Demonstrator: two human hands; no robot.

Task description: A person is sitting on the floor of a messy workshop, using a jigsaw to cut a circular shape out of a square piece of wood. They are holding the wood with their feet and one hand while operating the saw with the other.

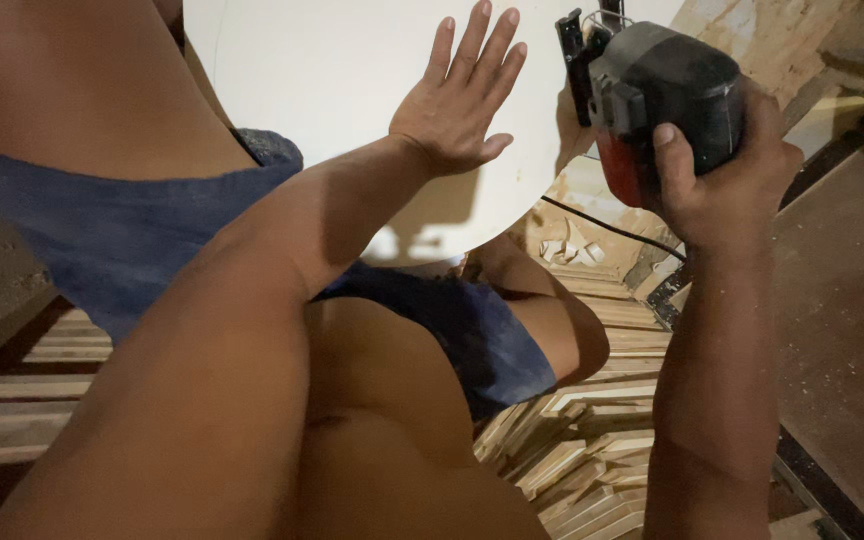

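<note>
My left hand (460,98) lies flat, fingers spread, on a round white board (322,70) that rests over my lap. My right hand (722,180) grips a black and red power tool (667,95) at the board's right edge. A black cord (602,225) runs from under the tool toward the right. The tool's working end is hidden behind its body.
Several pale wood offcuts (582,450) lie piled on the floor below my knees. Wooden slats (42,370) lie at the lower left. A brown board surface (842,330) fills the right side, with a chipboard panel (762,40) at the top right.
</note>
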